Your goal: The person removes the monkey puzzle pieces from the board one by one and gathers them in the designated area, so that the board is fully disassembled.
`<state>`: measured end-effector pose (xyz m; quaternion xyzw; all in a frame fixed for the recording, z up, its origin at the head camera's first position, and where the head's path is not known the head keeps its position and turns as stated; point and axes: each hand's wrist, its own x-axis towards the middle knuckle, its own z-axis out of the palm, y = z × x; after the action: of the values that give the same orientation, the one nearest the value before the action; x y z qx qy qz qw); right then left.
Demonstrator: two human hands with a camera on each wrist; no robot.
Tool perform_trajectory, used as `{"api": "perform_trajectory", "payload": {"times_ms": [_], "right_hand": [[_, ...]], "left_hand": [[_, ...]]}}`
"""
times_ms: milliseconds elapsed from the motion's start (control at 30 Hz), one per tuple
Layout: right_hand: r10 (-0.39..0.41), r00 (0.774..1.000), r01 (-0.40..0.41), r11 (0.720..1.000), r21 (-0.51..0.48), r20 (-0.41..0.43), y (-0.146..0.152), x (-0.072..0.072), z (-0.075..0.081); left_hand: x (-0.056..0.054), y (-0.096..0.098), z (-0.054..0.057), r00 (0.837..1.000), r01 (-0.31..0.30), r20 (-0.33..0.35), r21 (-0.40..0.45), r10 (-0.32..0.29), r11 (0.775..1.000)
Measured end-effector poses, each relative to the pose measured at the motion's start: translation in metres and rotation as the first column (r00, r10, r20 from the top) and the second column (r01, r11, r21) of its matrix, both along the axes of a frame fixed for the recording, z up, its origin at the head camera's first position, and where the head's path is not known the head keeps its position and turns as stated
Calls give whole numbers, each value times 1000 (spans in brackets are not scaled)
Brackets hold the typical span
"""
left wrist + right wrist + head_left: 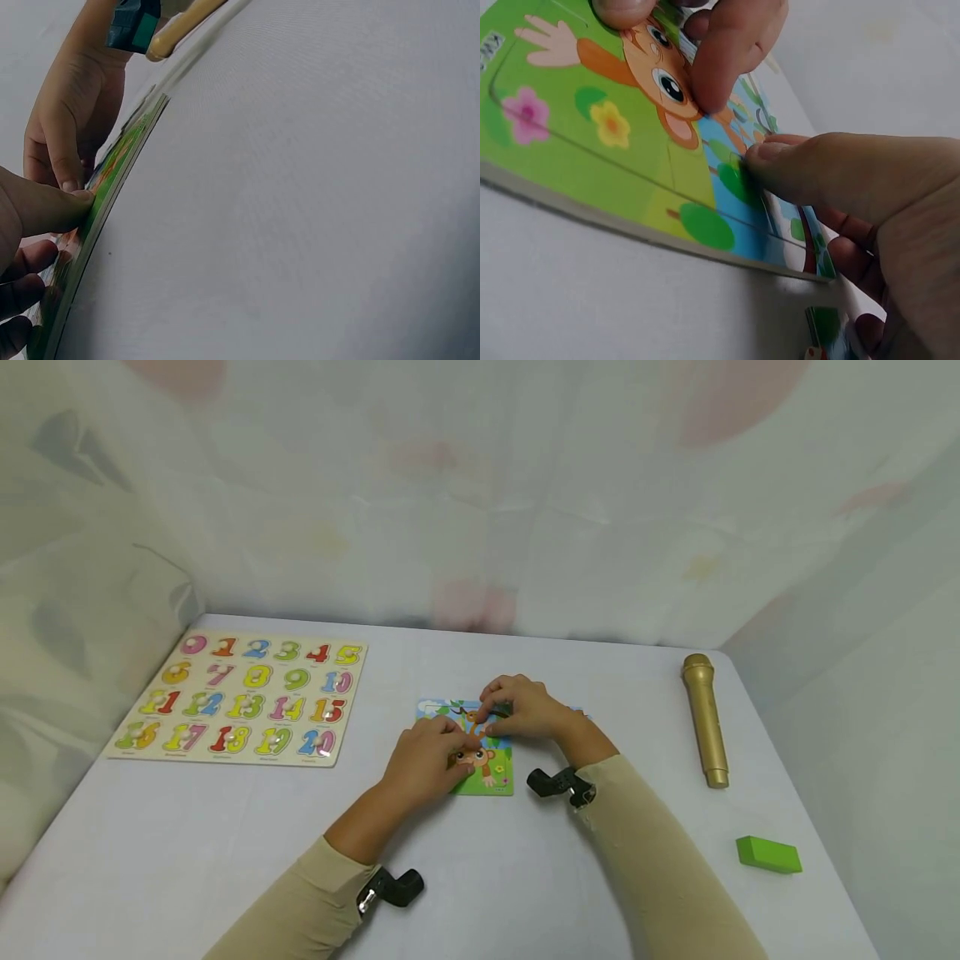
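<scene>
A flat picture puzzle (495,783) with a monkey, flowers and leaves lies on the white table, under both hands. My left hand (429,760) rests over its left part, thumb and fingertips set apart on the monkey's face. Over the upper right part is my right hand (527,706), its bent thumb and index fingertips close together on the picture. In the right wrist view, the right thumb (780,165) touches the blue area by a green leaf; I cannot tell whether it pinches a piece. A small puzzle piece (826,330) shows beside the board, partly hidden by the right hand.
A number board (273,681) with shapes from 0 to 20 lies at the left. Toward the right edge is a gold toy microphone (705,718), with a green block (768,854) nearer the front. A pale patterned cloth (480,510) hangs behind the table.
</scene>
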<state>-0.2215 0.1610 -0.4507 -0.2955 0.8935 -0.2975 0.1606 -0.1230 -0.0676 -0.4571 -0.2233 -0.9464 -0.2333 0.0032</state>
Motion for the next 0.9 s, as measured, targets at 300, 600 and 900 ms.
{"api": "perform_trajectory", "payload": {"times_ms": [300, 600, 900], "right_hand": [[8, 1000, -7, 1000, 28, -27, -4, 3, 3], [21, 1000, -21, 1000, -16, -17, -4, 2, 6], [-46, 997, 52, 995, -84, 65, 0, 0, 5]], "left_hand": [[2, 1, 1, 1000, -6, 6, -8, 6, 1000], [2, 0, 1, 1000, -3, -1, -14, 3, 1000], [0, 1, 1, 1000, -4, -1, -6, 4, 1000]]}}
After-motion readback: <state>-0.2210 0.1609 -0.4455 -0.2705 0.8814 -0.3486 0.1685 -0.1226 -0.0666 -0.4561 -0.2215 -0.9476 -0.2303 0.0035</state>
